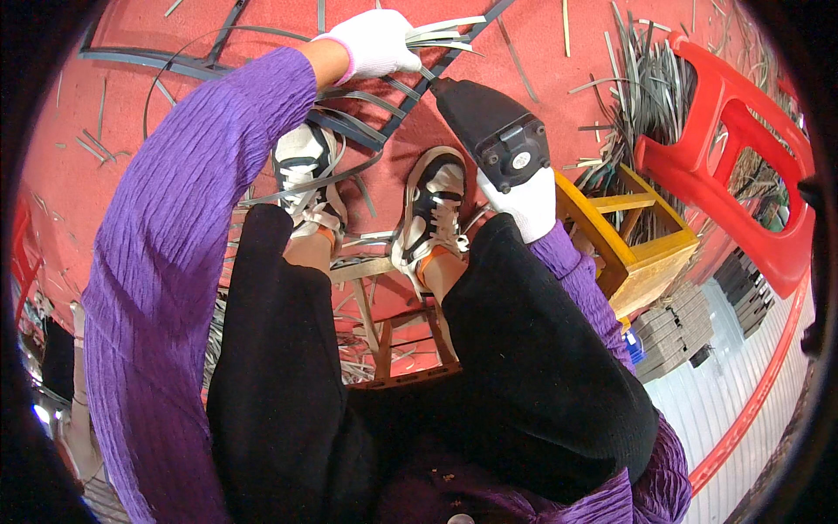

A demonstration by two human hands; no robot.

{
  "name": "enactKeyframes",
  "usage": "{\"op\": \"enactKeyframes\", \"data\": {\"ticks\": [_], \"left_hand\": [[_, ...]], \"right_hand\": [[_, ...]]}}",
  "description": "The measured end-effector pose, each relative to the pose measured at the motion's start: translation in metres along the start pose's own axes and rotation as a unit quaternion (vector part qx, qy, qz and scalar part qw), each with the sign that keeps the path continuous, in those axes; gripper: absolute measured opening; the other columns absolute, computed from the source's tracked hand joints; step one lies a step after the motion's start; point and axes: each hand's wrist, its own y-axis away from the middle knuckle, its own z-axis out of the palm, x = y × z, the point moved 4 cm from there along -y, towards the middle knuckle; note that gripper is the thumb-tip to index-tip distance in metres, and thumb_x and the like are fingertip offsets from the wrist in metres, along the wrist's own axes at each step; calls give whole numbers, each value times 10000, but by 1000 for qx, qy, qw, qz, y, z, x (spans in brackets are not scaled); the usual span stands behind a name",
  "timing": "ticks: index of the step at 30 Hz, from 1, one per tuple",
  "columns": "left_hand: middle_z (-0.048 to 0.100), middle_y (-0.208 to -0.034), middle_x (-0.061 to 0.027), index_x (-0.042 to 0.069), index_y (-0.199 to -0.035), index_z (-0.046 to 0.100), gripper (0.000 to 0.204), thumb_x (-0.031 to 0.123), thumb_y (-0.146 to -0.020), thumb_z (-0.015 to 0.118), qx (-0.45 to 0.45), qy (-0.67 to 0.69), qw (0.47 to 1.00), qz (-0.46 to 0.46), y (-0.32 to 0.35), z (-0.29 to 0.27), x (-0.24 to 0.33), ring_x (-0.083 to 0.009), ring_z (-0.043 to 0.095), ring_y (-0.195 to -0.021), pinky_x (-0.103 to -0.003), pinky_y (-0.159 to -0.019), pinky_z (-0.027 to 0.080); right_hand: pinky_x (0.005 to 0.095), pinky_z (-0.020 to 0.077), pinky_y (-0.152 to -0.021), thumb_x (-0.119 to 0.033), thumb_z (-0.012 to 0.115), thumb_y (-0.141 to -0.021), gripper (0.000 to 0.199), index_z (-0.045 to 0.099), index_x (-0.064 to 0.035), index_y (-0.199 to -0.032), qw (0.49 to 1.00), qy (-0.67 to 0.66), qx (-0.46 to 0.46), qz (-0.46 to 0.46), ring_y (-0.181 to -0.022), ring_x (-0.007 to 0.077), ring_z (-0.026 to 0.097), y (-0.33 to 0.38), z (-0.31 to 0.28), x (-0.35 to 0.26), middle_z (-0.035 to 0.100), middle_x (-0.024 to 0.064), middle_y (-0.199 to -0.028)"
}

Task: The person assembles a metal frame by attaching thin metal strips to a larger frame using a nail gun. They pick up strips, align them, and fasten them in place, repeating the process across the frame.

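Note:
My left hand (375,44), in a white glove, is closed around a bundle of flat pale strips (441,35) whose ends fan out to the right. Beneath it lies a dark metal frame (428,74) with grey strips wrapped over its bars, resting on the red floor in front of my shoes. My right hand (528,205), also gloved in white, grips a black power tool (493,122) like a staple gun from behind. The tool's narrow nose points up and left, close to the frame's bar. Its body hides most of my right fingers.
A yellow wooden stool (633,253) lies tipped beside my right arm. Beyond it, a red plastic stool (716,113) leans over a heap of grey strips (650,83). Stacked grey pieces (672,332) are at the right. Loose strips litter the red floor (524,35).

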Motion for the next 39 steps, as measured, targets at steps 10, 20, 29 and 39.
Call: {"op": "enactKeyframes", "data": {"ticks": [10, 20, 29, 39], "left_hand": [[661, -810, -171, 27, -955, 688, 392, 398, -850, 623, -22, 13, 1000, -4, 1, 1, 1, -270, 637, -753, -379, -723, 476], [472, -706, 34, 113, -1064, 569, 362, 433, -973, 428, 122, 282, 949, -74, 18, -30, -11, -54, 450, -600, -232, -553, 383], [416, -740, 86, 118, -1107, 566, 326, 407, -970, 507, -10, 477, 873, -100, 25, -9, -6, -14, 335, -582, -197, -509, 314], [636, -716, -184, 29, -880, 722, 405, 425, -828, 654, 2, 64, 995, -74, 1, -21, -2, -290, 613, -664, -375, -673, 475]], "right_hand": [[367, 537, -687, -318, 700, -752, 412, 647, -110, -1104, 998, 58, -28, 14, -791, 323, 684, -8, -8, -20, 688, 142, -832], [357, 531, -697, -296, 702, -749, 369, 660, -25, -996, 992, -23, -63, 105, -794, 309, 685, -5, -1, -7, 689, 165, -856], [359, 523, -648, -302, 703, -777, 294, 688, -36, -902, 998, -20, -13, 55, -760, 297, 690, -1, -10, -12, 686, 163, -782], [363, 522, -613, -249, 694, -787, 229, 703, -36, -873, 995, -65, 10, 76, -701, 287, 689, 2, -11, -5, 687, 132, -733]]}}
